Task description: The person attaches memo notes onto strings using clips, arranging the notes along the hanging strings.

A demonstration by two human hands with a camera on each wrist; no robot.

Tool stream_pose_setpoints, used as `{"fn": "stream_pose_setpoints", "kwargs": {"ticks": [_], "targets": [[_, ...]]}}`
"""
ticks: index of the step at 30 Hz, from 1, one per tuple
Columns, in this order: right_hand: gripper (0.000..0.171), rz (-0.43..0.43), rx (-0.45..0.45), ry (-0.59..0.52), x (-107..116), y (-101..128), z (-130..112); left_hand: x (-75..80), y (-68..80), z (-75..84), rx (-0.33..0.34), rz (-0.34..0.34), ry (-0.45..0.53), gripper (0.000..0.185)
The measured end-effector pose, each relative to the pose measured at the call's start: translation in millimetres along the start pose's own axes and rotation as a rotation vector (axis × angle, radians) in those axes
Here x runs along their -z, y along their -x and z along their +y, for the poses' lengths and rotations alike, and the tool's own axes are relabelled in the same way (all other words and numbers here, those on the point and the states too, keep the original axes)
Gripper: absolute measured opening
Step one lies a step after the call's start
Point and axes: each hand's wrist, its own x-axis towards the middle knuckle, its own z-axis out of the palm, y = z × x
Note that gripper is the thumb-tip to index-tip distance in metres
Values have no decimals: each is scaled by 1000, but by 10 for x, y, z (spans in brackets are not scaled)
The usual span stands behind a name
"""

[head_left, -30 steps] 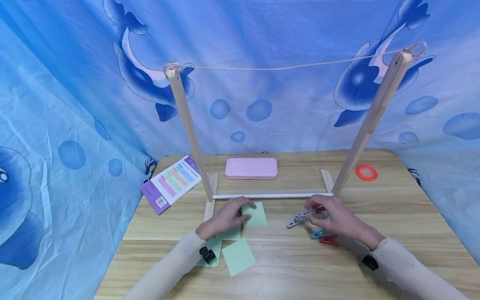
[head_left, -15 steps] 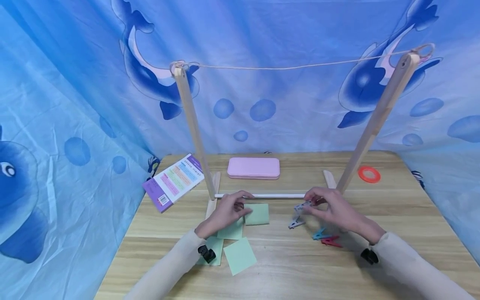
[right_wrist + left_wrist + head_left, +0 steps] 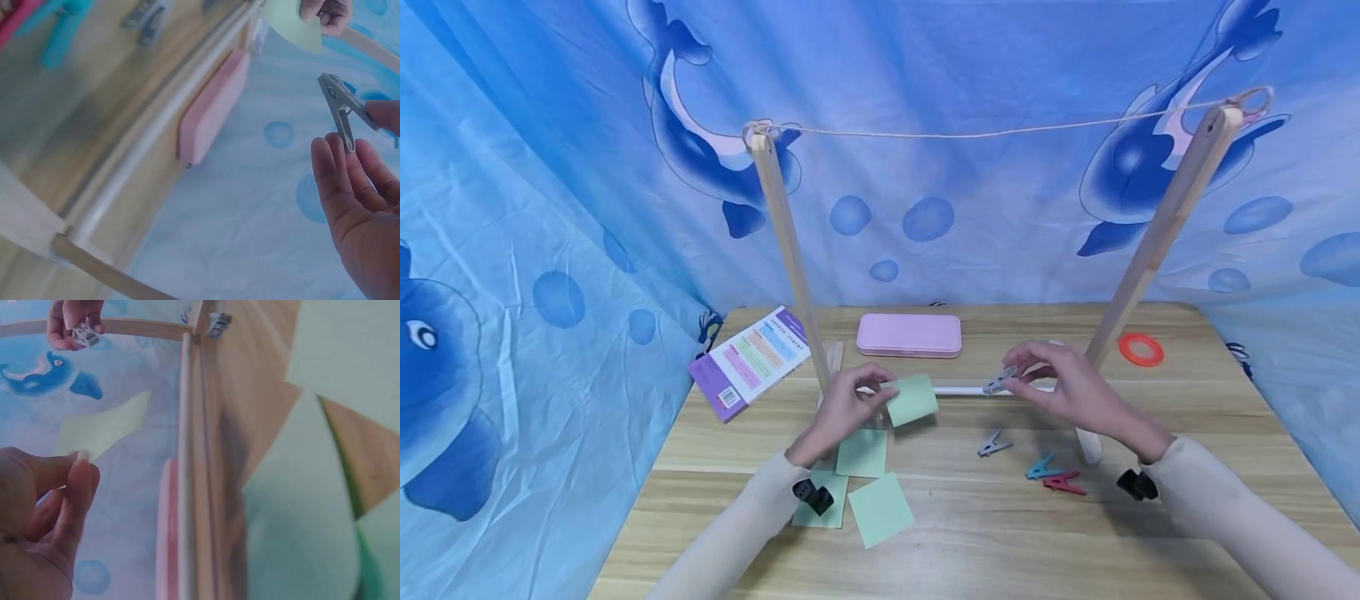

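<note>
My left hand (image 3: 880, 390) pinches the edge of a green sticky note (image 3: 912, 398) and holds it above the table, in front of the frame's white rod (image 3: 958, 389). My right hand (image 3: 1017, 379) pinches a grey clothes peg (image 3: 1000, 381) a short way right of the note. The right wrist view shows that peg (image 3: 340, 103) between thumb and fingers, its jaws pointing at the note (image 3: 290, 22). In the left wrist view the note (image 3: 103, 428) sticks out from my fingertips (image 3: 81, 475). A string (image 3: 985, 132) runs between two wooden posts (image 3: 786, 250) overhead.
On the table lie three more green notes (image 3: 861, 452), a grey peg (image 3: 994, 445), a blue peg (image 3: 1042, 467) and a red peg (image 3: 1063, 483). Behind the frame are a pink case (image 3: 909, 335), a booklet (image 3: 751, 360) and an orange ring (image 3: 1141, 349). Blue cloth surrounds the table.
Both hands have risen from the table. The left lifted one green note off the pile; the right lifted one grey peg, leaving a second grey peg lying below.
</note>
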Motion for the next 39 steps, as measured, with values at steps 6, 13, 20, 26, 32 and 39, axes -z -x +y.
{"fn": "stream_pose_setpoints", "kwargs": {"ticks": [6,13,20,26,32,39], "targets": [[29,18,-23,-19,90,-139,-158,49,-76,186,23,82,99,18],[35,40,-26,-80,151,-391,-389,130,-137,477,-12,106,146,18],[33,33,-33,-124,228,-552,-517,144,-188,575,-15,172,235,22],[29,54,64,-162,279,-605,-637,155,-192,632,-22,198,223,21],[29,65,162,-117,336,-680,-805,155,-221,646,-73,272,292,21],[34,80,243,-27,484,-793,-1046,149,-347,576,-199,389,417,23]]}}
